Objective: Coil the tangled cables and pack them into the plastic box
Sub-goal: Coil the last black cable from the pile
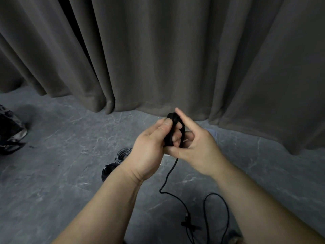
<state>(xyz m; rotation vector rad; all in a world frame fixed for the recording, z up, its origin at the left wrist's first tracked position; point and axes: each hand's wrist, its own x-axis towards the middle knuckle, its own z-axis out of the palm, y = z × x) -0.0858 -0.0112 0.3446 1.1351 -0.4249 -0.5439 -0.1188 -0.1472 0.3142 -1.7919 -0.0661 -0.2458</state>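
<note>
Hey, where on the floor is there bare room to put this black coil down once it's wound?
Bare floor lies between the dark bag at far left and the grey coil and black coil. Another bare strip runs along the curtain hem at right. It is crowded below the hands, where the loose black cable trails and loops.

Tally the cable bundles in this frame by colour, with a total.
Black: 2, the coil in hand and the floor coil
Grey: 1, the grey coil
Total: 3
</note>
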